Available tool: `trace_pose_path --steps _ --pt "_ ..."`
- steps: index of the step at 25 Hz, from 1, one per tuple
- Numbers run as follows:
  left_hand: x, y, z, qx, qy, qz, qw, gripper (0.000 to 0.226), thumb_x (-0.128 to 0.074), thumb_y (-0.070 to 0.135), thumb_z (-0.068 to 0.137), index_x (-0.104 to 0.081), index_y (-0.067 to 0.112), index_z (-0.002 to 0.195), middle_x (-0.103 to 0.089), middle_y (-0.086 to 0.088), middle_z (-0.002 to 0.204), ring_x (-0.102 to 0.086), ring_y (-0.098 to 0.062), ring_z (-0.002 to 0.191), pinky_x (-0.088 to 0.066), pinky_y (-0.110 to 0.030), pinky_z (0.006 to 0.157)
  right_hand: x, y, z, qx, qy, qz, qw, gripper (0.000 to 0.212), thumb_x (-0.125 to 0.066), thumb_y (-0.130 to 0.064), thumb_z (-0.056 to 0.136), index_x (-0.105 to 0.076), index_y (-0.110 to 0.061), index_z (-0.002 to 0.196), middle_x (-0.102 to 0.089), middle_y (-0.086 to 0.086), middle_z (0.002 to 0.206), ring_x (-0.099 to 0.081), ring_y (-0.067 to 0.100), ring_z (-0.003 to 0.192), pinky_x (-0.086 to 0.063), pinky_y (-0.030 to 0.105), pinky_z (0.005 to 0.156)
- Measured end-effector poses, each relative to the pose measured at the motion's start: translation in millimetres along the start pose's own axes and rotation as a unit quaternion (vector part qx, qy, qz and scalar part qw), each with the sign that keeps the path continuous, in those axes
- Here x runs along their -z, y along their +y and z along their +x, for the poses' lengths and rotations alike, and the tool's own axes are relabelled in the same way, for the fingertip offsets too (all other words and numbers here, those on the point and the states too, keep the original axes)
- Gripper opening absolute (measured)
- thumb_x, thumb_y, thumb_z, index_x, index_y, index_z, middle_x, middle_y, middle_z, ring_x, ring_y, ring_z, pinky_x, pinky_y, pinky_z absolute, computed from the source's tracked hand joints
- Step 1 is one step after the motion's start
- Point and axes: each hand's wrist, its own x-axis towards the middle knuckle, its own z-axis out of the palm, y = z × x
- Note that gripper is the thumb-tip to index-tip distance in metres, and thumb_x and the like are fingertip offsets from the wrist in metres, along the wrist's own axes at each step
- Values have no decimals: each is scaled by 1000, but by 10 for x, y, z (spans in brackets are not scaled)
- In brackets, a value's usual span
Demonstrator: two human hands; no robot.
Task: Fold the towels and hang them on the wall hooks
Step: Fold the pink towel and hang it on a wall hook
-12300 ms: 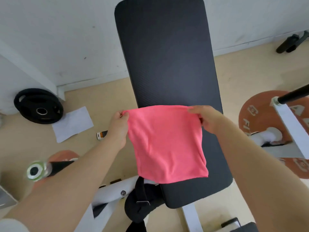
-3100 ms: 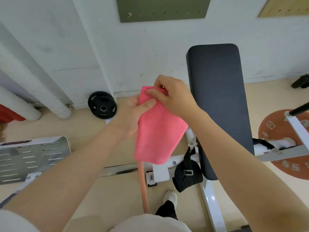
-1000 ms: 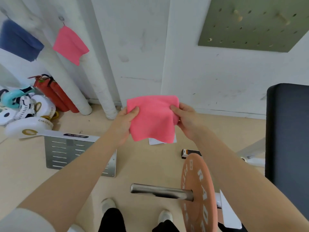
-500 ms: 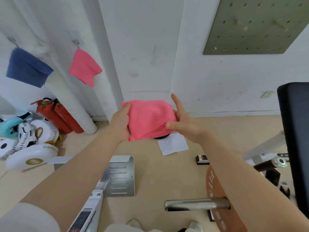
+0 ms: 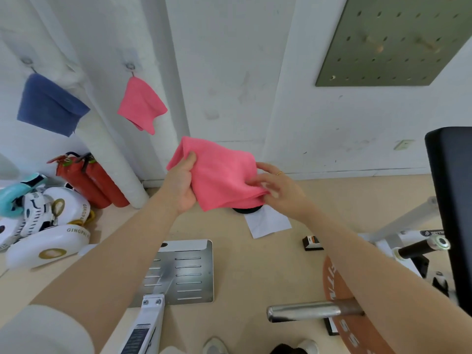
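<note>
A folded pink towel [image 5: 219,172] is held in front of me at mid-height. My left hand [image 5: 182,185] grips its left corner, thumb on top. My right hand [image 5: 277,190] is at its lower right edge with fingers blurred and spread; whether they pinch the cloth is unclear. On the wall to the upper left, another pink towel [image 5: 141,106] hangs from a hook [image 5: 130,66]. Further left, a blue towel [image 5: 49,104] hangs from a second hook [image 5: 27,62].
Red fire extinguishers [image 5: 86,178] and white boxing pads [image 5: 43,226] lie at the left wall. A metal footplate [image 5: 184,272] is on the floor below my hands. An orange weight plate on a bar [image 5: 339,310] and a black bench pad [image 5: 452,200] are at the right. A green pegboard [image 5: 390,39] hangs above.
The view has shifted right and closer, so the hung towels sit nearer the middle. The towel is now tilted, with my left hand higher and my right hand lower at its edge.
</note>
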Motion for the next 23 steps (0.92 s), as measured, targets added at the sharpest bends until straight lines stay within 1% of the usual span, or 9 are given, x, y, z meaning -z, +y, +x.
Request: trace_pose_path --steps 2,3,6,9,11,14,18,21,23 --pt "49 53 -50 11 -33 36 999 19 -48 32 93 -60 18 98 -72 0 80 -69 -11 65 -57 -27 55 22 -116 39 -117 -37 279 952 36 -62 -24 77 -50 -20 111 -60 1 118 -63 30 103 -50 31 88" --pt "73 70 -73 10 -52 47 997 18 -48 31 93 -60 19 99 -73 2 77 -70 -11 65 -57 -26 56 12 -190 68 -176 -24 360 916 37 -58 -42 81 -51 -18 108 -66 6 107 -68 28 89 -52 35 82" --pt "102 97 -132 -22 -114 77 990 21 -43 15 94 -60 25 103 -73 7 79 -69 -9 70 -57 -23 62 -115 -383 231 -278 -5 402 873 65 -31 -70 84 -63 -13 87 -66 3 67 -64 17 58 -48 31 65" --pt "137 146 -173 -60 -134 151 978 39 -39 -4 81 -59 20 103 -68 2 87 -64 -12 76 -53 -23 66 -208 -501 352 -251 93 408 873 40 -49 -49 89 -64 -13 99 -68 4 88 -64 17 79 -51 31 75" --pt "171 168 -175 -66 -131 154 977 32 -39 0 83 -62 17 97 -70 3 83 -66 -8 71 -53 -19 60 -183 -504 404 -214 166 299 915 32 -54 -35 90 -64 -8 105 -67 8 103 -63 23 95 -52 37 87" --pt "177 144 -178 -81 -138 178 971 20 -43 17 96 -63 18 100 -72 7 88 -68 -1 74 -53 -16 61 -149 -565 426 -197 249 180 931 23 -58 -32 87 -66 -11 92 -68 5 95 -64 21 92 -52 35 83" --pt "163 131 -109 -134 -109 160 972 18 -45 19 96 -61 20 104 -69 7 98 -67 -1 82 -53 -18 69 -100 -593 355 -155 191 291 925 20 -65 -21 84 -68 -8 99 -68 9 107 -64 16 90 -48 28 77" --pt "186 188 -80 -160 -103 144 971 19 -43 14 97 -60 22 101 -67 7 98 -64 -3 85 -51 -21 76 -92 -580 351 -128 236 206 941 23 -69 -18 80 -71 -9 101 -46 -3 135 -50 8 110 -40 20 83" --pt "206 209 -70 -162 -106 156 968 19 -44 14 96 -62 19 99 -66 3 98 -62 -9 89 -49 -25 80 -73 -598 365 -101 272 212 933 18 -68 -23 81 -71 -13 96 -42 -13 135 -45 3 117 -37 21 89"
